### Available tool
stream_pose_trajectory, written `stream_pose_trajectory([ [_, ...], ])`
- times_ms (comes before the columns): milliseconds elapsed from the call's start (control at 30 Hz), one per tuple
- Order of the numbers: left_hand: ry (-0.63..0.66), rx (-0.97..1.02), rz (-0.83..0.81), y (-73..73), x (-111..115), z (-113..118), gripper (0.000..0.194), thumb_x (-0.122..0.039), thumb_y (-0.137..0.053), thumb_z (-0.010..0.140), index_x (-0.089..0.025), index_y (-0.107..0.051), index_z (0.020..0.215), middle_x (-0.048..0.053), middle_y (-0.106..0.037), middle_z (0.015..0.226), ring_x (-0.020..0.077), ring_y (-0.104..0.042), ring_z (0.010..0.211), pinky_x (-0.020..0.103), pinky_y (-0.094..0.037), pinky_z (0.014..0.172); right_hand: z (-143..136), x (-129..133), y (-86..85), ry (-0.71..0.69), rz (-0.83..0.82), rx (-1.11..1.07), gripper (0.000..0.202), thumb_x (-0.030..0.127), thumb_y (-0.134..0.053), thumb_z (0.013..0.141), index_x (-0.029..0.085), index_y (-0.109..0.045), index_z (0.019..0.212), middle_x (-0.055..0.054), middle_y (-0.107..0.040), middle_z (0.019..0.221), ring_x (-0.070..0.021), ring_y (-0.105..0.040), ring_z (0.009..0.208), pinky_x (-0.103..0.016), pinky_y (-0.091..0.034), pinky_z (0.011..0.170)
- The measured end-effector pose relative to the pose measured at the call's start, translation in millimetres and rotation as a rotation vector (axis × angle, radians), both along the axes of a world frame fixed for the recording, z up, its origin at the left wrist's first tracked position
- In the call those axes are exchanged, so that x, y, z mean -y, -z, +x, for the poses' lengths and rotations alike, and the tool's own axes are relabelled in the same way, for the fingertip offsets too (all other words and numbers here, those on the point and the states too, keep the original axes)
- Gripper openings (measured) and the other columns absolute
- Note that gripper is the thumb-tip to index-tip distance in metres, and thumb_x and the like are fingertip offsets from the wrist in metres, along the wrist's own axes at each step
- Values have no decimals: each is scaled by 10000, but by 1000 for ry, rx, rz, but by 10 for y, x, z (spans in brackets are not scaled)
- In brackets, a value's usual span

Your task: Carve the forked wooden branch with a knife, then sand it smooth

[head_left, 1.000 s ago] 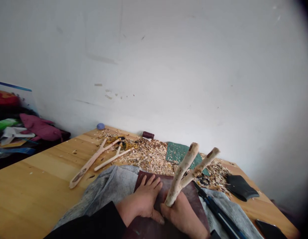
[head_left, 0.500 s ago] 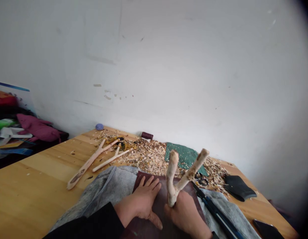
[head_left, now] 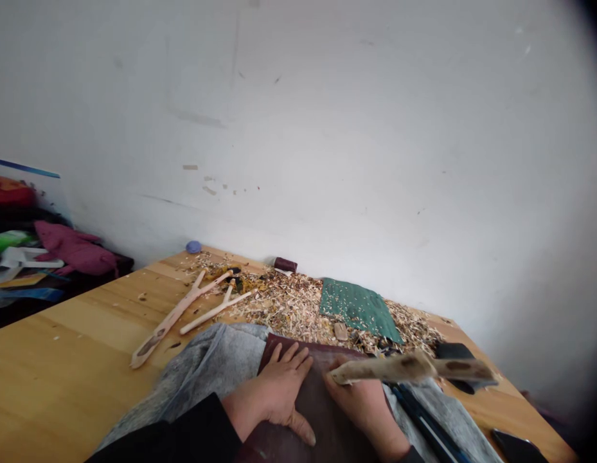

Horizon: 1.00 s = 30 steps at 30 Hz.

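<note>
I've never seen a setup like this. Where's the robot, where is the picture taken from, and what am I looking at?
There is no robot here, just a person's two bare hands. One camera, worn on the head, looks forward and down, so the arms come in from the bottom of the picture.

The left hand lies flat, fingers spread, on a dark red sheet. The right hand grips a forked stick, its prongs pointing toward the picture's right.

Gray cloth shows on both sides of the sheet. Beyond it on the wooden table are scattered wood shavings, a green sheet, and, to the left, a larger forked piece and a smaller forked piece of wood.
</note>
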<state>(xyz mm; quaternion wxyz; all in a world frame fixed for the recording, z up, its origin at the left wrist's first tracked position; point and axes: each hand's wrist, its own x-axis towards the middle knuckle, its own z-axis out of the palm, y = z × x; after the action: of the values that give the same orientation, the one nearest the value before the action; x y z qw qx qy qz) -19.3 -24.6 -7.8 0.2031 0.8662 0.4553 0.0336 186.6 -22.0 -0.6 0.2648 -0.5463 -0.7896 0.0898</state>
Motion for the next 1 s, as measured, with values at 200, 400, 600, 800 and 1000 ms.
stream_pose_trajectory([
  [200,-4,21,-18,4,-3,-13,1305,-829,-684,508,-144,-233,1524,203,-165,1587,426,-53,1456,668,-14,1126,-106,214,-158,-164,-211,-110,75,165,-540,634,221,-494,654,12,-583,640,-152,-514,630,-254,-371,589],
  [400,-3,37,-31,1,-15,-2,1278,-809,-712,497,-200,-245,1518,178,-155,1595,411,-42,1460,656,-14,1130,-256,196,-83,-390,-364,-440,72,226,-557,712,220,-487,695,26,-566,676,-144,-512,655,-249,-410,619],
  [600,2,3,-7,-22,7,-8,1286,-840,-666,522,-159,-236,1524,201,-166,1586,414,-76,1458,643,-34,1140,-65,-7,-3,-51,-93,-161,89,270,-550,739,226,-477,715,4,-559,645,-176,-525,630,-287,-372,615],
  [800,-2,-7,-1,5,-4,-3,1322,-823,-697,505,-127,-227,1526,215,-168,1583,437,-69,1452,654,-17,1137,-66,207,-208,-121,-141,-7,153,137,-541,630,230,-419,642,21,-537,640,-147,-485,633,-258,-345,600],
  [1000,1,-13,-24,16,-34,-4,1305,-799,-720,489,-192,-219,1530,169,-141,1599,413,-46,1460,666,-21,1129,-277,276,-159,-353,-302,-356,111,228,-571,700,225,-460,707,33,-544,678,-135,-479,641,-241,-394,597],
])
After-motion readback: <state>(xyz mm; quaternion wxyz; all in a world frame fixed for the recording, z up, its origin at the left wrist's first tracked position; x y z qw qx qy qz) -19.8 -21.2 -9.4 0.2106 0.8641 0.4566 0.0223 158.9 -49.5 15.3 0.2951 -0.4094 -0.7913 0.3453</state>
